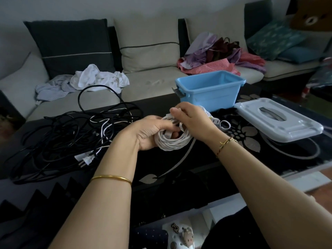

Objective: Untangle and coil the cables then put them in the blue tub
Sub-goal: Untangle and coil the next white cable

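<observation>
A coiled white cable (172, 141) hangs between both hands above the dark table. My left hand (150, 132) grips the coil from the left, fingers curled through its loops. My right hand (190, 119) pinches the cable's loose end at the top of the coil. A white plug and a small loop (224, 124) stick out to the right of it. The blue tub (208, 90) stands open just behind the hands. A tangle of black and white cables (71, 133) lies on the table's left, with a white plug (86, 159) at its near edge.
The tub's pale grey lid (278, 119) lies on the table to the right. The black floral table (197, 164) has its edge near me. A sofa behind holds white laundry (98, 78), a pile of coloured clothes (219, 53) and cushions.
</observation>
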{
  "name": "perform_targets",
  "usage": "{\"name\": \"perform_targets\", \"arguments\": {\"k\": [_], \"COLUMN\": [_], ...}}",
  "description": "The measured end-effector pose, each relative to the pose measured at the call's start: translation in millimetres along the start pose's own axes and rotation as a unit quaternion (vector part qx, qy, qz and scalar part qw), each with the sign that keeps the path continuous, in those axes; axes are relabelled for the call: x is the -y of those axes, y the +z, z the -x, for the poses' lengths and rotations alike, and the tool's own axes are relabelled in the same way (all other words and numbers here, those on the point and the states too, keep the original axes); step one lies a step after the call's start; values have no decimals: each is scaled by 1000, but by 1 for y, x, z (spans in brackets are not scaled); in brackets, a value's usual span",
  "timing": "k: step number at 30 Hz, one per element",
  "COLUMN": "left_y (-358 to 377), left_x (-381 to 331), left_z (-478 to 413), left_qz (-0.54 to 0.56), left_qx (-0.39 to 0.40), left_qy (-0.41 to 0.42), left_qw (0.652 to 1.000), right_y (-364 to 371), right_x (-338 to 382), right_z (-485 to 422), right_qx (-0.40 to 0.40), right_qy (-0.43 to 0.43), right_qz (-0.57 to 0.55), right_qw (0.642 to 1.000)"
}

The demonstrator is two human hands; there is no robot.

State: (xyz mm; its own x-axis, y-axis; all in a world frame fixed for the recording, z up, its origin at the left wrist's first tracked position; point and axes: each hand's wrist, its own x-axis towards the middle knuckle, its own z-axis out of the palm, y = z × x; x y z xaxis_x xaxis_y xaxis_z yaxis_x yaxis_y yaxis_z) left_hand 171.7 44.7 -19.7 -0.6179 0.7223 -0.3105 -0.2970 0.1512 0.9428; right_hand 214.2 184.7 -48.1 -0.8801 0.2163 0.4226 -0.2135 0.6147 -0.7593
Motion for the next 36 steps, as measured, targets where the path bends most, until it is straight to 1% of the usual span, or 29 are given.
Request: {"name": "perform_targets", "arguments": {"k": [2, 5, 7, 10, 16, 20, 22, 25, 27, 32, 36], "left_y": [5, 12, 16, 18, 12, 6, 3, -1, -1, -1, 10], "left_x": [-1, 1, 3, 8, 12, 15, 18, 19, 18, 15, 18], "left_z": [-4, -13, -18, -21, -27, -30, -33, -38, -39, -45, -54], "left_qz": [-48, -59, -13, 94, 195, 199, 201, 205, 204, 185, 181], "left_qx": [-35, -78, -84, -56, -58, -46, -67, -110, -116, -112, -119], "left_qy": [-8, 9, 26, 44, 53, 48, 27, -16, -31, -16, 7], "left_qw": [998, 995, 996, 993, 978, 978, 977, 973, 972, 976, 976], "right_y": [-1, -2, -5, -6, 2, 11, 17, 24, 25, 19, 10], "right_x": [-7, -12, -14, -17, -23, -26, -29, -31, -30, -28, -33], "right_z": [0, 1, 1, 2, 0, 2, 2, 2, 1, 0, 1], "right_qx": [-4, -15, -27, -36, -43, -62, -68, -76, -85, -95, -88], "right_qy": [9, 20, 25, 33, 33, 42, 60, 83, 85, 70, 97], "right_qz": [9, 3, 6, -9, -100, -150, -164, -130, -114, -92, -122], "right_qw": [1000, 1000, 999, 999, 993, 986, 982, 985, 986, 989, 984]}}
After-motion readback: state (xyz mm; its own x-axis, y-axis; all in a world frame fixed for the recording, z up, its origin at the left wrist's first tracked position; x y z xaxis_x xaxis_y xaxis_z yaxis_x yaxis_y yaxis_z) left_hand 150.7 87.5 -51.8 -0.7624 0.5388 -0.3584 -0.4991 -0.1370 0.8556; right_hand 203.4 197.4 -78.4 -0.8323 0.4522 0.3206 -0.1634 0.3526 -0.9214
